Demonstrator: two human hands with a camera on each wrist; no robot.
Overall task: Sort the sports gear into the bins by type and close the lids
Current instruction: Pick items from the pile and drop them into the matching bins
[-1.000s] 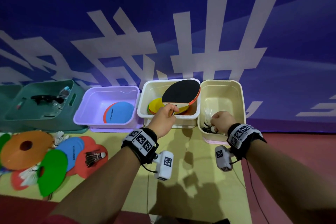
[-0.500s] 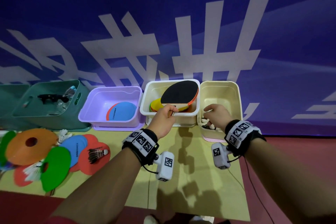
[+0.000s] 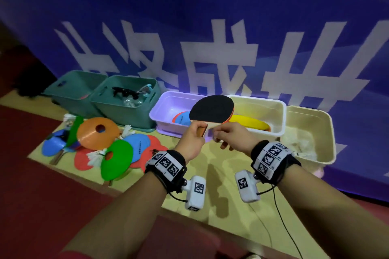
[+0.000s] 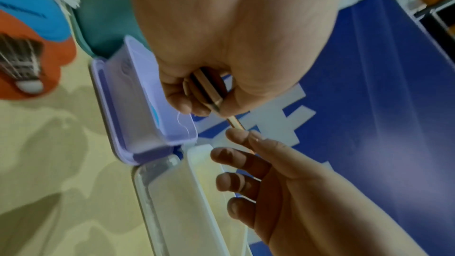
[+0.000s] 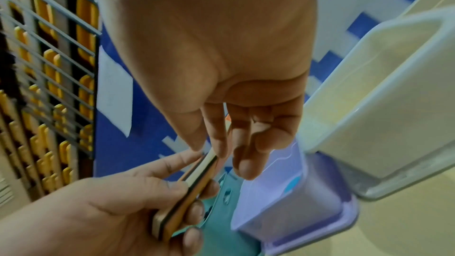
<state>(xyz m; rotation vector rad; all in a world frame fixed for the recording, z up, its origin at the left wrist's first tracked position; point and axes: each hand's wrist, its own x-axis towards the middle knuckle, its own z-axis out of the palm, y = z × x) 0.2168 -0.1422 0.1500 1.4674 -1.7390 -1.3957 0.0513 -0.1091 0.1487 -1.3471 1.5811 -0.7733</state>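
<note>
Bins, five, rectangular plastic: two green bins [image 3: 117, 111], purple bin [image 3: 168, 132], white bin [image 3: 281, 118], cream bin [image 3: 328, 136] | paddle [image 3: 211, 109], one, round black rubber face, wooden handle, above purple and white bins | left hand [image 3: 192, 141] fingers clenched round handle | right hand [image 3: 231, 140] thumb, forefinger pinching blade base

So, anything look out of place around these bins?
Nothing spilled or damaged. The black-faced wooden table tennis paddle is in no bin: the left hand grips its handle near the lilac plastic bin. White feather shuttlecocks lie mixed among coloured discs on the yellow mat.

Bins [image 3: 122, 115] behind mat [image 3: 221, 174], discs [image 3: 92, 134] on its left, paddle [image 3: 211, 108] above bins
</note>
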